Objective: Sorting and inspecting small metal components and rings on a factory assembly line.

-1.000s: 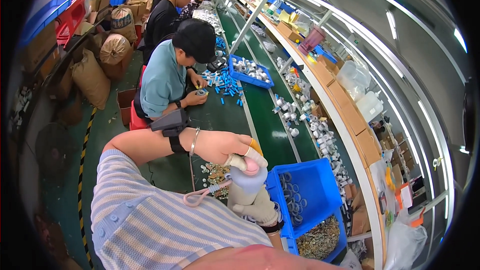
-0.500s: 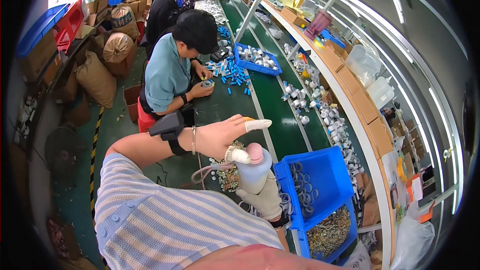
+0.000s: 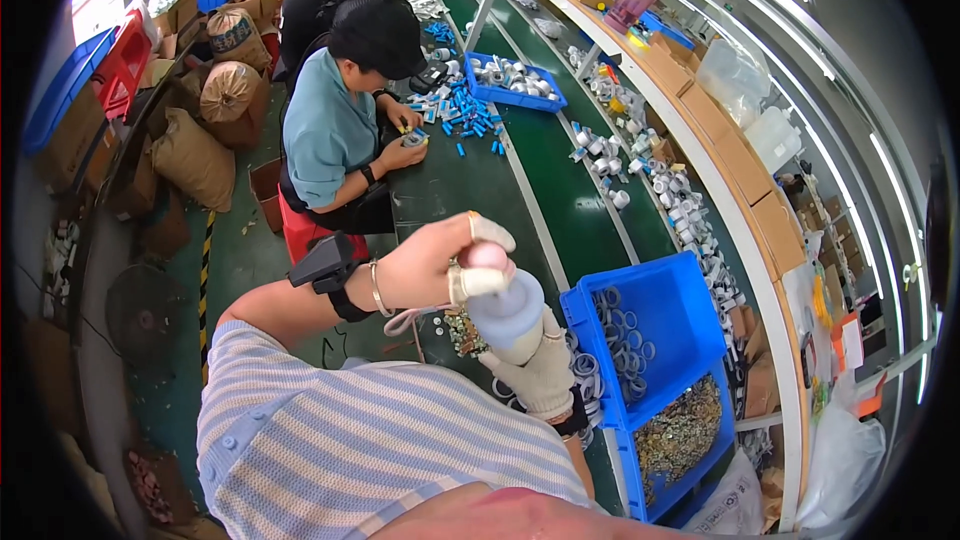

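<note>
My left hand, with white finger cots on thumb and fingertips, closes round a rounded pink cap. That cap is just above the mouth of a pale blue-white bottle; a blurred streak shows between them. Wrapped round the bottle's lower part is my right hand, in a cream knit glove. Small metal parts lie on the bench beside the bottle. Several grey rings are next to my right hand.
At right, a blue bin holds grey rings; another blue bin holds small metal parts. A co-worker sits farther along the bench near blue cylinders. White fittings line the belt. A shelf runs alongside.
My left hand's extended finger has curled in, and the hand now grips the pink cap, which has come up off the bottle. The view has shifted slightly.
</note>
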Available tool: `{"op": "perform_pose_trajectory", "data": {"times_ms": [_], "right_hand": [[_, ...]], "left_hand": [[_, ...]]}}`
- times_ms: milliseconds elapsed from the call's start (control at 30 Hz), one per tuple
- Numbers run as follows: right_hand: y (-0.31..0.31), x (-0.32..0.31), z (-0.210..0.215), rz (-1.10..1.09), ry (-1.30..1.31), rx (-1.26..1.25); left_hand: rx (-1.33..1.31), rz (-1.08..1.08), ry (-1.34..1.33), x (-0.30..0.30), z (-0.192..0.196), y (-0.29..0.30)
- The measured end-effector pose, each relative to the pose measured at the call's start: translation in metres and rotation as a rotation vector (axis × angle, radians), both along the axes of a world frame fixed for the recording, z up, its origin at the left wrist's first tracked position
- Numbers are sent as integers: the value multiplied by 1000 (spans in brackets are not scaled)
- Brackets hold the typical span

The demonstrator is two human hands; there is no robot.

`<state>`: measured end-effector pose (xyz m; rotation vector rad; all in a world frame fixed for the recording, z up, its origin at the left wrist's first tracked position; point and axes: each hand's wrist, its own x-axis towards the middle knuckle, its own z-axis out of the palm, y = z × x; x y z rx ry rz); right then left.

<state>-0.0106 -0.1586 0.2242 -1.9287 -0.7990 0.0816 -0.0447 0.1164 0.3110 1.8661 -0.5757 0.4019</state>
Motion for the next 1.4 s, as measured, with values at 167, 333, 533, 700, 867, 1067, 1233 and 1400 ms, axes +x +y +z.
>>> {"op": "perform_pose_trajectory", "data": {"times_ms": [167, 333, 533, 700, 867, 1067, 1233, 1400], "right_hand": [[1, -13, 29, -164, -121, 82], [4, -7, 34, -140, -144, 309], [-7, 1, 64, -96, -534, 370], [-16, 6, 80, 27, -854, 415], [-13, 17, 68, 63, -767, 457], [-12, 31, 61, 97, -680, 621], [-13, 30, 68, 29, -631, 489], [-9, 35, 68, 22, -732, 491]], "left_hand": [[-682, 189, 30, 6, -27, 9], [-816, 510, 152, 7, -93, 39], [-1151, 495, 405, 3, -149, 50], [-1164, 513, 442, -3, -161, 46], [-1144, 501, 495, -8, -162, 45], [-1154, 535, 516, -7, -176, 43], [-1159, 516, 570, -4, -182, 41], [-1152, 528, 602, -5, -185, 38]]}}
